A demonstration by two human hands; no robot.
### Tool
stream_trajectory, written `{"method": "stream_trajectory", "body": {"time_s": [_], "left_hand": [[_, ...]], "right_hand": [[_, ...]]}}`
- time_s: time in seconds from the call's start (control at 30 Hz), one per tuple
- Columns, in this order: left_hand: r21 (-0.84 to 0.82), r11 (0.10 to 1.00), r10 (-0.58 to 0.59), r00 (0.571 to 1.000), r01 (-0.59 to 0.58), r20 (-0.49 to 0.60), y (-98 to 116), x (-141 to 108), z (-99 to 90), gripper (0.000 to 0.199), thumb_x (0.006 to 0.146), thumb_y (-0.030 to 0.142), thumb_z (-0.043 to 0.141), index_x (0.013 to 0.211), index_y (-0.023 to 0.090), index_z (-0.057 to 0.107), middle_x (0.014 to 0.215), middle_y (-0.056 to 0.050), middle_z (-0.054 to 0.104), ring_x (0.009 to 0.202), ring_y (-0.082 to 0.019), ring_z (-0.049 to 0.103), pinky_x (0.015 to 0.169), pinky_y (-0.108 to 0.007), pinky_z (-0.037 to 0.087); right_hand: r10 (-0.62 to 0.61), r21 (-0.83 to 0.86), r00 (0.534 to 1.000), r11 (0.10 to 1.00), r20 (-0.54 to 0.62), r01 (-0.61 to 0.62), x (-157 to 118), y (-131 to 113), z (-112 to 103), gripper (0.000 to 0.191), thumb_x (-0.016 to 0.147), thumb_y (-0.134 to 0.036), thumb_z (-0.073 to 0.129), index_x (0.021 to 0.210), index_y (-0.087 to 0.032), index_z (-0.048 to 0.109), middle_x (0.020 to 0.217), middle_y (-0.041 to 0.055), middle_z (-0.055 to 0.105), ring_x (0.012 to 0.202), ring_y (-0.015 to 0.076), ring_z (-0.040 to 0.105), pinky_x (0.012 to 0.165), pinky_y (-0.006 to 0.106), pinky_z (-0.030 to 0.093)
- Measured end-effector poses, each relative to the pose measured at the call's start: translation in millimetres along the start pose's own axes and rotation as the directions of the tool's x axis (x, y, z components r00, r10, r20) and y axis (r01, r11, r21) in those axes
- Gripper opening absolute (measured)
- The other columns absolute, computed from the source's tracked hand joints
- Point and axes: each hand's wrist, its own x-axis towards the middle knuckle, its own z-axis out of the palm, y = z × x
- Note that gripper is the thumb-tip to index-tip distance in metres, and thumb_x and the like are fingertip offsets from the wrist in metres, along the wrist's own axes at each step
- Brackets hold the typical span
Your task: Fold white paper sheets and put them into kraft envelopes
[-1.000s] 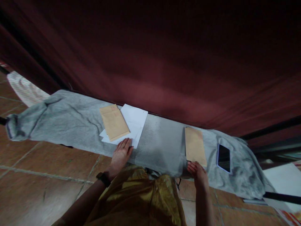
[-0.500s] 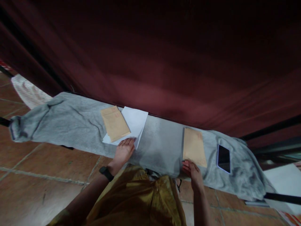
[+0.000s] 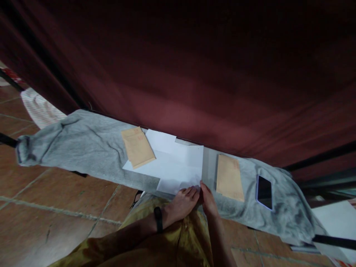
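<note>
A white sheet of paper [image 3: 186,161] lies across the middle of the grey cloth, partly over other white paper [image 3: 160,139]. My left hand [image 3: 185,202], with a black band on its wrist, has its curled fingers on the sheet's near edge. At the near right corner, my right hand [image 3: 208,200] has its fingers closed on the edge, close to the left hand. Brown paper envelopes [image 3: 138,147] rest on the white paper at the left. To the right of my hands lies another small stack of brown envelopes [image 3: 229,178].
The grey cloth [image 3: 91,144] covers a long narrow surface. A phone [image 3: 264,192] lies on it at the right. Dark red fabric [image 3: 178,92] hangs along the far edge. Black bars [image 3: 333,241] and tiled floor [image 3: 69,193] show around it.
The white sheet has come out to the right from the paper under the left envelopes. My left hand has moved right with it, and my right hand has moved left to its corner.
</note>
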Motion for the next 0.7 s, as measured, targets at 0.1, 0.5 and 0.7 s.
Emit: {"method": "stream_trajectory", "body": {"time_s": [0.1,0.5,0.7], "left_hand": [[-0.067,0.998,-0.003,1.0,0.002,-0.01,0.7,-1.0,1.5,0.025,0.101,0.021,0.051,0.121,0.018,0.065,0.12,-0.012,0.072,0.111,-0.024,0.068,0.095,-0.038,0.054],[0.072,0.965,-0.24,0.958,0.254,-0.157,-74.2,-28.6,28.2,0.05,0.1,0.037,0.056,0.145,0.017,0.053,0.16,-0.017,0.043,0.15,-0.034,0.037,0.119,-0.055,0.037],[0.102,0.962,-0.237,0.959,0.254,-0.155,-72.3,-25.8,33.6,0.054,0.103,0.038,0.047,0.152,0.015,0.045,0.162,-0.015,0.039,0.153,-0.031,0.032,0.124,-0.053,0.029]], "right_hand": [[-0.038,-0.063,0.999,0.997,0.002,0.038,7.6,1.7,-1.9,0.036,0.067,-0.054,0.078,0.078,-0.02,0.073,0.079,0.0019,0.075,0.078,0.0201,0.067,0.076,0.03,0.055],[-0.147,-0.247,0.972,0.964,-0.183,0.099,38.2,13.5,-19.9,0.034,0.067,-0.051,0.07,0.078,-0.019,0.07,0.07,0.0014,0.069,0.073,0.0219,0.064,0.075,0.034,0.054],[-0.485,-0.67,0.858,0.695,-0.168,0.261,25.5,11.0,-13.2,0.051,0.092,-0.042,0.05,0.135,-0.015,0.058,0.129,0.0193,0.064,0.125,0.0334,0.058,0.108,0.052,0.044]]}}
